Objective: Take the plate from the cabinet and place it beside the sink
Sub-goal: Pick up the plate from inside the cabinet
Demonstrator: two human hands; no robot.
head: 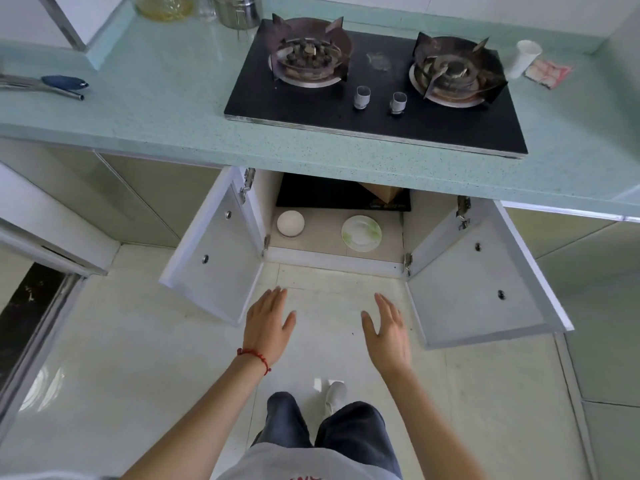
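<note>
The left hand (268,322) is spread flat with fingers extended and holds nothing; a red string bracelet (254,358) circles its wrist. The right hand (388,332) is likewise spread and empty, palm turned inward toward its partner. Both hover above the pale floor tiles (138,341), in front of the cabinet (332,258) and between its two doors, which stand swung wide: the left door (214,251) and the right door (478,271).

The plate (361,233) lies flat on the cabinet floor, face up, white with a green pattern. From the hands it lies ahead and lower, inside the cabinet, toward its right side. It sits almost straight beyond the right hand's fingertips, while the left hand would have to cross to the right to meet it, so the right hand looks the nearer of the two. Being round, the plate has no long axis and points no particular way; its rim can be approached from any side, though the front edge faces the hands.

Left of the plate in the cabinet, well apart from it, sits a white bowl (290,224), which seems to be upside down. Behind the plate lies a dark flat panel (322,195). Above the cabinet runs the green table (156,109) carrying a two-burner stove (374,88). No sink is in view, so where the plate must go cannot be told from here.
</note>
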